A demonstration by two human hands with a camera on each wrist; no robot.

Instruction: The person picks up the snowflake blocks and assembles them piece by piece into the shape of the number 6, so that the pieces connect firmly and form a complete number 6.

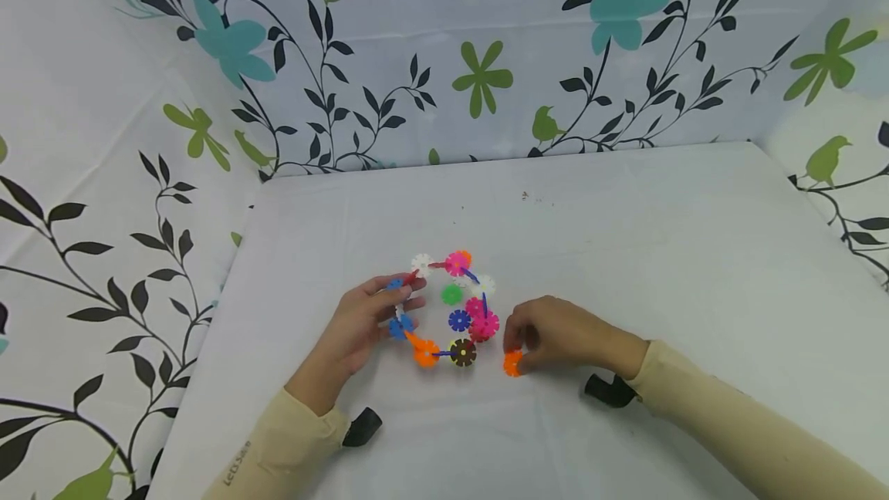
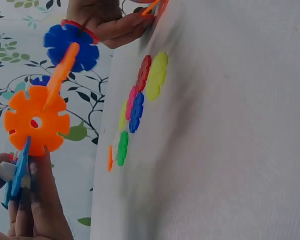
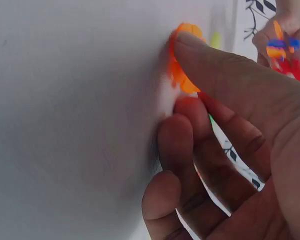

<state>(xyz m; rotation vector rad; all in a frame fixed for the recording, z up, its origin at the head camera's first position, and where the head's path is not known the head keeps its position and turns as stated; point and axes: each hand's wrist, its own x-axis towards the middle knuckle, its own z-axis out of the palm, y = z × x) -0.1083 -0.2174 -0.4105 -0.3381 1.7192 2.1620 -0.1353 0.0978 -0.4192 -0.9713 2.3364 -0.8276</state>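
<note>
My left hand holds the left side of a ring of interlocked plastic snowflake discs, in orange, brown, pink, white and blue. The left wrist view shows the ring's orange disc and blue disc, raised above the table. To the right of the ring, my right hand pinches a single orange snowflake disc low at the table surface. In the right wrist view the thumb presses on that orange disc; the other fingers are bent below it.
Loose discs lie on the white table within and behind the ring's outline, among them a green one and a dark blue one. The left wrist view also shows a yellow disc and a red disc. Behind hangs a leaf-patterned cloth.
</note>
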